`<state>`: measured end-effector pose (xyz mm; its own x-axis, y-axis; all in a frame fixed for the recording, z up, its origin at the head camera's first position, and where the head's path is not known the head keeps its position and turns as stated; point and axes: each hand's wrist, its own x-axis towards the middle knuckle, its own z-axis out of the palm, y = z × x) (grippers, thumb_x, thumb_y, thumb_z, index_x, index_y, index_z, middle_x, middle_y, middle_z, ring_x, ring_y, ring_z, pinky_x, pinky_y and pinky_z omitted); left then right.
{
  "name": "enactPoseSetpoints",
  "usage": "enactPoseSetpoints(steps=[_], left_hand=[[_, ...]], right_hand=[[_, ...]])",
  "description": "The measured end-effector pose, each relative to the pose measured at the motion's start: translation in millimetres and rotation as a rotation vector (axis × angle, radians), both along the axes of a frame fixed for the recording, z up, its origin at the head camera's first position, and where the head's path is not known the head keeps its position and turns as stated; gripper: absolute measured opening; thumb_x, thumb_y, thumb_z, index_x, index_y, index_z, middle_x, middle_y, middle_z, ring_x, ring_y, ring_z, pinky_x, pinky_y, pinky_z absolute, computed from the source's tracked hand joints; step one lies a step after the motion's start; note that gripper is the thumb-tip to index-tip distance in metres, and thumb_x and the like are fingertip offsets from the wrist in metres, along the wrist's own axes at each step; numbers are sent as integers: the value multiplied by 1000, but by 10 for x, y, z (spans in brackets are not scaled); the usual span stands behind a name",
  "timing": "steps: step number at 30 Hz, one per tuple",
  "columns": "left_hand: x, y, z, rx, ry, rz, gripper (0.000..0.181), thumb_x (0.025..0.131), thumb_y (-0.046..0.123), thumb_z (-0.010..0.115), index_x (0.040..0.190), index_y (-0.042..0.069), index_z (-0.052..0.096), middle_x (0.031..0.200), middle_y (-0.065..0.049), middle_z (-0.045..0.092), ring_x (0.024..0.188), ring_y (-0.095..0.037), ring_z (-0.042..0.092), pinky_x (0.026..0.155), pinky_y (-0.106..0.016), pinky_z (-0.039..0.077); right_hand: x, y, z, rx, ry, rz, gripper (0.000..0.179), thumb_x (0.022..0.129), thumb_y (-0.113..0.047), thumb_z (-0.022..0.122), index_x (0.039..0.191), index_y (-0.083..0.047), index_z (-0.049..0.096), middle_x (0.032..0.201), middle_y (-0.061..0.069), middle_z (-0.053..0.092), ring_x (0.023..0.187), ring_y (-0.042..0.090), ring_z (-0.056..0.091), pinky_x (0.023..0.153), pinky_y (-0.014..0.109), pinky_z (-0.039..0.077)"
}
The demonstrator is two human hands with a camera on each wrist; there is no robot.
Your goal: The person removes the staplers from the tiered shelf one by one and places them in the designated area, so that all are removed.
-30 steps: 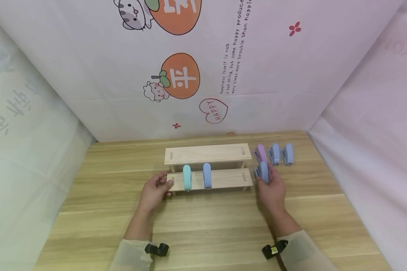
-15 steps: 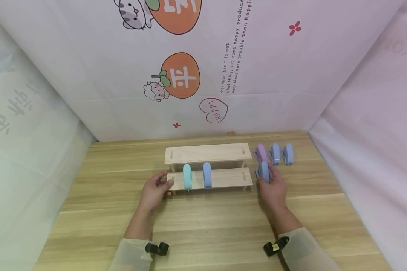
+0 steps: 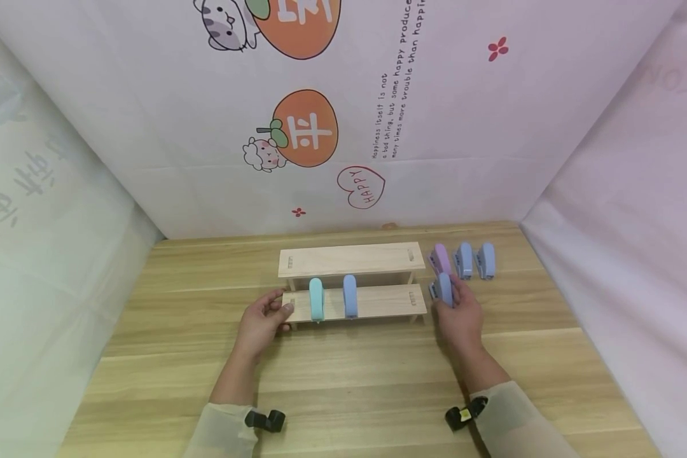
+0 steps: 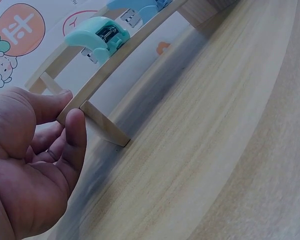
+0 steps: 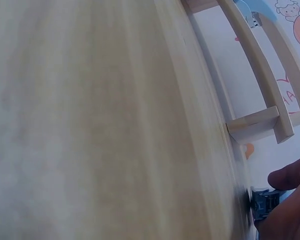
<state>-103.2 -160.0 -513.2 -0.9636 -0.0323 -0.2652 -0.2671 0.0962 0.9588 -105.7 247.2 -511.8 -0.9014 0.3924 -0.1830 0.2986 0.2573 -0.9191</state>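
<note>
With thumb on top and fingers beneath, my left hand (image 3: 261,323) pinches the left end of the front wooden shelf (image 3: 383,301), a low board on short legs. On that shelf stand a mint-green stapler (image 3: 317,299) and a blue stapler (image 3: 350,296), side by side. Just beyond the shelf's right end, my right hand (image 3: 460,318) grips another blue stapler (image 3: 444,290) between thumb and fingers. In the right wrist view this gripped stapler's dark end (image 5: 264,202) shows close to the table; whether it touches cannot be told.
Behind the front shelf stands a second wooden shelf (image 3: 349,258), slightly higher. A purple stapler (image 3: 440,259) and two more blue staplers, one in the middle (image 3: 464,259) and one at the right (image 3: 485,259), line the table's back right. A printed white cloth (image 3: 435,127) hangs behind.
The stapler in my right hand has turned and shifted very slightly. My left hand keeps its hold on the shelf end, and the other staplers stay where they were.
</note>
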Motion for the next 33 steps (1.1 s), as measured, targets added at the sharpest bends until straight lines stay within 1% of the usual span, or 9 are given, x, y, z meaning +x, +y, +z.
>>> enactPoseSetpoints(steps=[4,12,23,29,33], left_hand=[[2,-1,0,-1,2,-2,56,96,24,77,146,12,56,122,-13,52,98,-24,63,78,-35,66],[-3,-6,-13,-7,8,-7,56,96,26,78,146,14,57,121,-13,53,98,-24,63,79,-35,66],[-3,-8,-41,-7,3,-3,57,95,27,79,146,14,57,121,-12,51,101,-23,62,79,-34,66],[-8,-4,-48,-9,-3,1,56,96,26,78,146,14,57,122,-13,52,100,-24,62,79,-34,66],[-18,-1,-38,-17,-9,5,57,95,27,78,146,15,57,123,-13,54,101,-26,64,79,-34,66]], right_hand=[[-10,-1,-5,-13,-12,-1,77,95,-3,66,162,-22,35,164,10,34,152,30,31,127,46,25],[-53,22,-48,-26,-21,-4,79,94,-2,68,163,-22,33,164,11,33,152,32,30,127,49,25],[-61,16,-92,-51,15,-5,81,90,1,71,161,-15,36,163,14,36,151,30,32,127,45,27],[-47,4,-68,-91,33,-4,79,91,3,71,160,-13,37,163,12,37,151,25,33,127,41,27],[-37,-3,-37,-84,36,-4,79,90,2,71,160,-13,37,163,12,38,151,25,34,127,41,28]])
